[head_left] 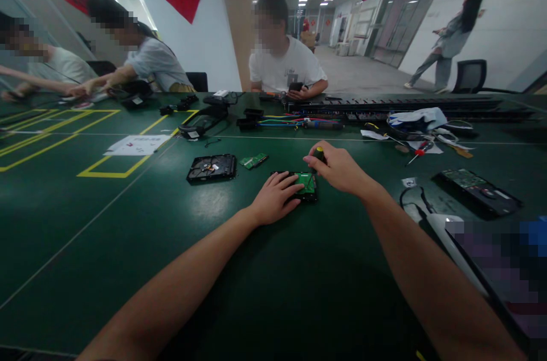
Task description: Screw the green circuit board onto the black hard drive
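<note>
Pressing a hard drive flat to the bench, the left hand lies open across its near side. Just beyond, the right hand is closed around a screwdriver standing upright at the drive's far edge. The drive's green board is in place, so the unscrewing looks unfinished. Farther left of the left hand lie a second drive and a loose circuit board, seemingly already separated.
</note>
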### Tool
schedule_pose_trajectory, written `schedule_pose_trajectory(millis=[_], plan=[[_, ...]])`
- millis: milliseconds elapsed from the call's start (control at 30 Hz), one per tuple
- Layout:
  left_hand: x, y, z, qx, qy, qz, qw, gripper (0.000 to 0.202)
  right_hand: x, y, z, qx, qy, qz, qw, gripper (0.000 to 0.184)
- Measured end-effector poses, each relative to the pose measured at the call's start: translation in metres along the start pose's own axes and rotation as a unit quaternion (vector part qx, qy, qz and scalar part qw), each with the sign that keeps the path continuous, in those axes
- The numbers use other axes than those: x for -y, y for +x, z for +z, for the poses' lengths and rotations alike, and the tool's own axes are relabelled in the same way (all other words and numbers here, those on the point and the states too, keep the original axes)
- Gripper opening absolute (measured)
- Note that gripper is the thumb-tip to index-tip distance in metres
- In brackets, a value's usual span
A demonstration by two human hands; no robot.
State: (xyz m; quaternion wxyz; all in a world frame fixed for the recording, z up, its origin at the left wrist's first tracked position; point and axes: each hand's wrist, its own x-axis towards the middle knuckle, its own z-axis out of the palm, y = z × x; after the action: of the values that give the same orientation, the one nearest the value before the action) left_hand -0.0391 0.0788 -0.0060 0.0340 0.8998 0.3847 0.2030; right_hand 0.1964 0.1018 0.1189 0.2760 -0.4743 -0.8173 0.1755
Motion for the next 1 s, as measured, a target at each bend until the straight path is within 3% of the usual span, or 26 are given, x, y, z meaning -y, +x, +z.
schedule_pose_trajectory(millis=[1000], plan=[[-0.0015, 0.0005, -0.0013, 0.013, 0.005, -0.006, 1.000, 0.050, 0.0061, -0.0026, -0.0024, 0.025, -0.013, -0.016, 0.999, 0.028]])
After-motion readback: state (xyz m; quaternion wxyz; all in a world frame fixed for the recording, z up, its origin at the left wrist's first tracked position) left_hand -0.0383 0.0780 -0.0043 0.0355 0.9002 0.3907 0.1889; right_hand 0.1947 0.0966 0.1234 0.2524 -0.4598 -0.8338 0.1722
